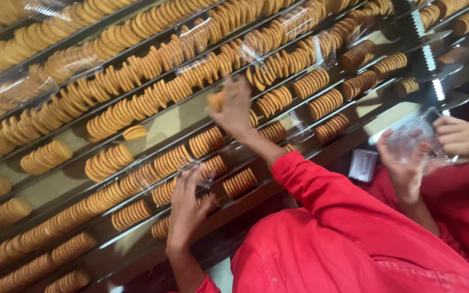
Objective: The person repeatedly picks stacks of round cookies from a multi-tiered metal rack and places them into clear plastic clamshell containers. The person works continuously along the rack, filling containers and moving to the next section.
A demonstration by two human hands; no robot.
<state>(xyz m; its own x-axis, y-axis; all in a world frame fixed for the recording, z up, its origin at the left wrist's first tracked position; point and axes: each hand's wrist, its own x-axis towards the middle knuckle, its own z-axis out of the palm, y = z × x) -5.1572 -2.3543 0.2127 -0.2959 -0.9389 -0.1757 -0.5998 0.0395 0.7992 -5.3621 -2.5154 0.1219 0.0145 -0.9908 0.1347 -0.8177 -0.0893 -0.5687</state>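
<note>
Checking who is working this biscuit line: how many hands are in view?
4: one hand reaching over the biscuit rows, one at the near lanes, two at right holding a clear plastic tray.

Single head-worn view, tilted, looking steeply down, close over a conveyor (180,122) of biscuit rows (137,103)

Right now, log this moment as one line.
left hand: on biscuit rows near belt edge | right hand: gripping biscuit stack, blurred | co-worker's hands: holding clear plastic tray | conveyor: lanes full
</note>
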